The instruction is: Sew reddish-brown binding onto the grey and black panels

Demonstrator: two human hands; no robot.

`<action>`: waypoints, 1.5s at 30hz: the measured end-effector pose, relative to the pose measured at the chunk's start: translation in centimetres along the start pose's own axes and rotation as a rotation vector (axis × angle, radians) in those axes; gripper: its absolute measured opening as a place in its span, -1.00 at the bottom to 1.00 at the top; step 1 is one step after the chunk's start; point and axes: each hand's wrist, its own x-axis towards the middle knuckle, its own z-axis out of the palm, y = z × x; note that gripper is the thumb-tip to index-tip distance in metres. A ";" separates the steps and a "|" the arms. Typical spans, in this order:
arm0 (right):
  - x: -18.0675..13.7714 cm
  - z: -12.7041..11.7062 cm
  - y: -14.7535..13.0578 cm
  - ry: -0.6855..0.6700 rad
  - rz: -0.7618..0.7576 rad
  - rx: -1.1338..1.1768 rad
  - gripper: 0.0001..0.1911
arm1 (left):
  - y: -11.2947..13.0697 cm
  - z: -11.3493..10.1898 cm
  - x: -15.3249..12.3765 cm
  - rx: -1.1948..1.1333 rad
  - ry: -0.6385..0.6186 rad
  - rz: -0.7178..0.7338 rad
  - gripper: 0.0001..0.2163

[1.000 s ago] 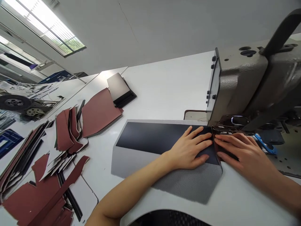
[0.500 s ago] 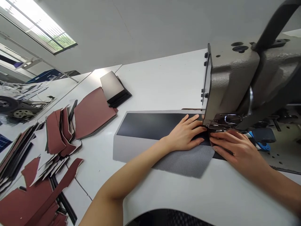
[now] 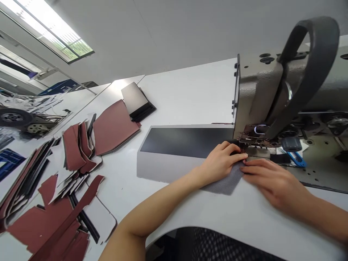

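Note:
A grey mesh fabric panel (image 3: 152, 166) with a smooth black strip (image 3: 185, 140) along it lies on the white table, its right end at the sewing machine (image 3: 252, 94). My left hand (image 3: 221, 159) is on the panel's right end, fingers bent and closed on the material just in front of the needle area. My right hand (image 3: 274, 181) has its fingertips together at the panel's right edge, close to my left fingertips. The exact grip under both sets of fingertips is partly hidden. A small reddish bit shows between the hands.
Maroon cut pieces (image 3: 114, 127) lie in piles on the left, with a dark stack (image 3: 136, 101) behind them. Blue thread snips (image 3: 297, 158) rest on the machine bed at the right. Another machine (image 3: 16, 117) stands at far left.
My left hand has gone from lying flat with spread fingers to bent, gathered fingers at the panel's edge. My right hand has drawn back from under the machine head, uncovering the bed.

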 end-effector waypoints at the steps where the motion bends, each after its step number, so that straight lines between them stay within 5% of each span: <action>1: -0.1 -0.1 0.5 0.020 0.058 0.027 -0.62 | 0.0 -0.1 -0.1 0.016 -0.005 0.021 -0.65; 6: 0.2 0.4 3.0 0.010 0.213 -0.011 -0.62 | 0.2 -0.9 -0.9 0.087 -0.045 0.064 -0.63; 11: 0.3 0.8 2.6 -0.024 0.127 -0.068 -0.61 | 1.0 -0.9 -1.6 0.030 -0.012 0.006 -0.74; 16: 0.6 0.3 2.6 -0.024 -0.074 -0.063 -0.60 | 2.9 -1.4 -2.3 0.089 -0.036 -0.040 -0.42; 21: 1.6 -0.6 3.7 -0.057 -0.135 0.027 -0.60 | 5.4 -1.3 -1.5 0.269 -0.143 -0.160 -0.81; 25: 2.0 -1.0 4.1 -0.074 -0.116 0.094 -0.65 | 6.3 -0.7 -0.1 0.332 -0.197 -0.168 -0.86; 32: 2.0 -0.5 3.3 -0.065 0.025 0.115 -0.75 | 5.4 -0.9 0.3 0.155 -0.080 -0.391 -0.79; 41: 2.5 1.0 0.1 -0.006 0.358 0.066 -0.63 | 4.7 -1.4 0.3 -0.037 -0.024 -0.456 -0.81; 45: 3.2 1.3 -0.5 -0.036 0.434 0.030 -0.63 | 3.6 -2.0 0.3 -0.219 0.002 -0.456 -0.97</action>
